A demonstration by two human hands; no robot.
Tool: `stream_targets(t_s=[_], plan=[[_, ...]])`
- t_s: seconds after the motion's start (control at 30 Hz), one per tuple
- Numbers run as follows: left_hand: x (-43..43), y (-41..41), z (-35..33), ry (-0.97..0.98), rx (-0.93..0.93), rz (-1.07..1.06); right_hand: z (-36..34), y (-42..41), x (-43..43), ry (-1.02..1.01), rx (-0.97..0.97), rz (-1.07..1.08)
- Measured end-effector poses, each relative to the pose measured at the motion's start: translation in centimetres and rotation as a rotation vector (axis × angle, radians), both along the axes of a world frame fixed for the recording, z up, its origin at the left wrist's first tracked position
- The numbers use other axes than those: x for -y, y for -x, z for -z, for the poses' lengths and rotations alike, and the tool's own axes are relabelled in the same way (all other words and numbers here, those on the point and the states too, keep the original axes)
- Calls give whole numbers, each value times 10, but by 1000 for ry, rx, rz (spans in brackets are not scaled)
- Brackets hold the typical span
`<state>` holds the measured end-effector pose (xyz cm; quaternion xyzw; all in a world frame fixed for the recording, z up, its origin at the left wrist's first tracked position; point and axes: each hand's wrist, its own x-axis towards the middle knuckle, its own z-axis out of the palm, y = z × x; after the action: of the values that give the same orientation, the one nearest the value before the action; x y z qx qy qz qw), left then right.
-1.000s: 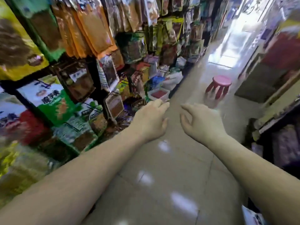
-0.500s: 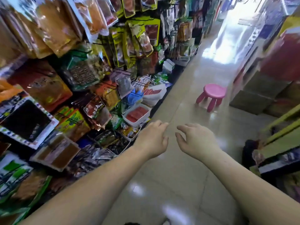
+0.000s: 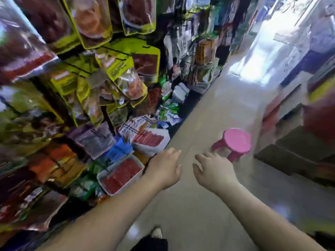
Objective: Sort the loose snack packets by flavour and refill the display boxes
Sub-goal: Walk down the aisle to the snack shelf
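Note:
Both my arms reach forward over a shop aisle. My left hand is empty, fingers loosely apart, just right of a white display box filled with red snack packets. My right hand is also empty with fingers spread, over the floor. A second white box of red packets sits farther along the shelf edge. Hanging snack packets in yellow, red and clear bags cover the rack on the left. The picture is blurred by motion.
A pink plastic stool stands on the floor just beyond my right hand. Cardboard boxes and shelving line the right side. The tiled aisle runs ahead toward a bright doorway. My shoe shows at the bottom.
The view has advanced down the aisle: the stool and the white boxes of red packets are now much closer to my hands. Both hands stay empty and held forward.

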<state>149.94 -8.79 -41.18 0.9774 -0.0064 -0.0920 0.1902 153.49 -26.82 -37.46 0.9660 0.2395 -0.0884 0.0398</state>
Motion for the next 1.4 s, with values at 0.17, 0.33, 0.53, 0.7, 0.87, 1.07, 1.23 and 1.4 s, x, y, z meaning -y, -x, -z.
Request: stream_targets(t_s=[0.17,0.33,0.53,0.7,0.87,1.07,1.23,1.4], plan=[[24,-162,-1,20,-124,32,-6,-165,26,2,-14,62],[44,-324,27,65,-211,-14,19,-343,50,-10,-56,43],[51,-486,47,109,-255,-189,53,-547,44,13,-157,-112],[23,-574,43,195,-279,-378,48,-675,-13,55,-222,-271],[-23,-667,69,227,-305,-527,66,-786,-87,101,-263,-414],[-45,-748,86,277,-341,-625,63,-875,-118,65,-376,-448],[-42,-806,100,325,-374,-771,74,-956,-131,60,-472,-542],[4,-844,127,323,-301,-1102,126,-1012,-121,135,-505,-746]])
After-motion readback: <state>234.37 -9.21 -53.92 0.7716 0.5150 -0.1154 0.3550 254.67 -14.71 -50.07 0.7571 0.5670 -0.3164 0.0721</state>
